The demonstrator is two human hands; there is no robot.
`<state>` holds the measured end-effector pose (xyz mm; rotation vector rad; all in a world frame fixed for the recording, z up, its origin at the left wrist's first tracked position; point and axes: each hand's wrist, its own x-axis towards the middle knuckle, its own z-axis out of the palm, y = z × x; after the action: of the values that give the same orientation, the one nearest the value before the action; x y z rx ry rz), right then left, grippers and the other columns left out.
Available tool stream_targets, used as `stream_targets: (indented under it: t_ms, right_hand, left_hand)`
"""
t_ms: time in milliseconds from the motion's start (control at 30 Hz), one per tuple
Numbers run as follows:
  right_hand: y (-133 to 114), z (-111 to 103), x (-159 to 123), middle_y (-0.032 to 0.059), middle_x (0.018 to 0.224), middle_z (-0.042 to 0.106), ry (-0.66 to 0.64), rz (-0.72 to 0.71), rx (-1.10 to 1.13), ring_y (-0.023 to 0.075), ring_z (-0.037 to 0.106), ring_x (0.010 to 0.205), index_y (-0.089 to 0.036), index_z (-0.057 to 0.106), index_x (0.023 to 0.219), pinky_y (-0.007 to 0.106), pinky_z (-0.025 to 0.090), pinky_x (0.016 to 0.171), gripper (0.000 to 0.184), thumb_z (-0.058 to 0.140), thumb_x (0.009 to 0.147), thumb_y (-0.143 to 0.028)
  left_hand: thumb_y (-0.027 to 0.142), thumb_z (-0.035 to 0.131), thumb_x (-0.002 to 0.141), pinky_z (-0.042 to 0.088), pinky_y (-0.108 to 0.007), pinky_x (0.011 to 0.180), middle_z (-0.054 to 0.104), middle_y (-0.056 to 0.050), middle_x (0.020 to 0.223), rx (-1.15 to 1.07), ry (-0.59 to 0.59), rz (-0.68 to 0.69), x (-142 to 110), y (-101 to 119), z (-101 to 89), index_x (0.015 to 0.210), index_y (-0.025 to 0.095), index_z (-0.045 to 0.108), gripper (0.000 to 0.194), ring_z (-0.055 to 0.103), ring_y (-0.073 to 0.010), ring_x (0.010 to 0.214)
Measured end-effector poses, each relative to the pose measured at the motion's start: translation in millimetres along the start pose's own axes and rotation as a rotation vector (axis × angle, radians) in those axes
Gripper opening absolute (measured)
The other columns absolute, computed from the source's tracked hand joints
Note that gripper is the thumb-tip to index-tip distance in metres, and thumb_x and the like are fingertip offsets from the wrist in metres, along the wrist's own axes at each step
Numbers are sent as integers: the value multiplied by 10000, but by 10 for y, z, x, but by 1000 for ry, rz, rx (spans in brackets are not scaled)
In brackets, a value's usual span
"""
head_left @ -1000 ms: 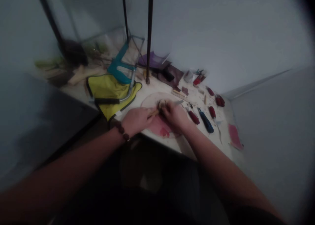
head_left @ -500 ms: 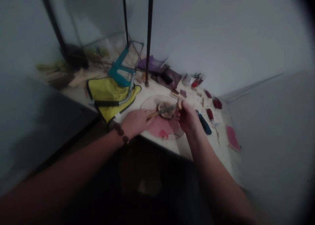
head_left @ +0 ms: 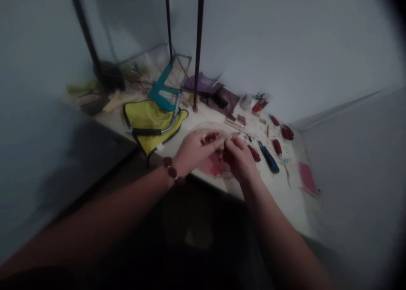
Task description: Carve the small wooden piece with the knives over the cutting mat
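Note:
My left hand point(head_left: 193, 149), with a bead bracelet at the wrist, is closed around a small dark reddish piece point(head_left: 211, 136) above a round board point(head_left: 207, 168) on the white table. My right hand point(head_left: 240, 158) is right beside it, fingertips pinched against the same spot. A thin greyish tip point(head_left: 236, 133) pokes out just past my right fingers. The picture is dim and blurred, so what my right hand pinches stays unclear. Both hands hover close over the pinkish part of the board.
A yellow cloth point(head_left: 148, 121) with a teal saw frame point(head_left: 162, 92) lies to the left. Two black poles point(head_left: 198, 48) rise behind. Red-handled tools point(head_left: 254, 153), a blue-handled tool point(head_left: 269, 161), wood bits and a pink sheet point(head_left: 307, 178) lie scattered to the right by the wall.
My hands have drawn together over the board. The wooden-handled blade in my left hand half a second ago no longer shows plainly. The view has shifted slightly.

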<state>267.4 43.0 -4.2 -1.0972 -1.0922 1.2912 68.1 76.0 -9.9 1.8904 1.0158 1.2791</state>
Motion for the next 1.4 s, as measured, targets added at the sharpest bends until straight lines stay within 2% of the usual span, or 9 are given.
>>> stream_targets:
  t_ms: [233,367,567,767,867,1100,1200,1300,1400]
  right_hand:
    - [45,81,-10,104,1029,853,110,82,-21,257,813,846,-233,782,1164,351,658,726,669,693,978,-870]
    - [36,122,9,86,1085,859,68,77,-60,265,820,940,-244,786,1128,382,680,818,574,780,962,-794]
    - [9,145,-4,79,1086,853,51,58,-103,266,822,1007,-239,833,1113,401,683,908,480,810,981,-700]
    - [31,173,-21,28,920,837,38,106,384,203,769,778,-241,797,1031,292,652,675,318,797,964,-552]
    - [22,145,-47,23,921,833,14,126,441,194,753,745,-244,786,1032,289,644,654,266,781,962,-500]
    - [-95,17,-97,-6,722,656,-72,93,136,167,580,606,-235,747,944,279,549,555,283,746,910,-516]
    - [-127,-23,-73,-17,727,655,-61,81,25,156,550,584,-236,753,1003,276,523,543,274,804,897,-483]
    - [-129,-112,30,11,876,761,5,31,-148,162,653,683,-241,765,1132,272,557,620,376,840,914,-538]
    - [-102,-277,217,42,982,819,93,-16,-375,188,728,787,-233,761,1160,289,580,692,436,814,932,-600]
  left_hand:
    - [264,753,1071,627,-441,1127,873,-70,1163,213,93,205,57,42,94,1175,229,862,155,807,-249,1140]
    - [253,705,1099,621,-469,1143,859,-80,1191,305,26,283,14,-4,63,1209,231,845,179,789,-258,1174]
    - [254,677,1105,607,-506,1170,827,-114,1207,418,39,363,16,-15,48,1283,206,829,239,763,-287,1200]
    - [253,750,1073,639,-470,1056,804,-92,1196,299,90,464,25,23,38,1265,230,836,212,752,-262,1127]
    - [260,746,1092,636,-462,1043,804,-90,1172,265,102,482,16,41,9,1264,228,845,201,749,-255,1118]
    - [244,748,1099,623,-452,1048,799,-88,1192,280,35,542,25,32,-30,1279,230,853,209,735,-251,1131]
    - [246,737,1106,610,-454,1126,797,-88,1282,296,0,542,25,-29,-61,1337,244,826,247,734,-251,1220]
    - [335,768,1089,581,-492,1211,763,-127,1437,400,-11,438,-3,-150,-165,1484,230,757,408,708,-299,1354]
    - [467,745,1092,568,-525,1216,748,-160,1483,551,-41,219,-68,-315,-298,1521,203,734,504,693,-358,1394]
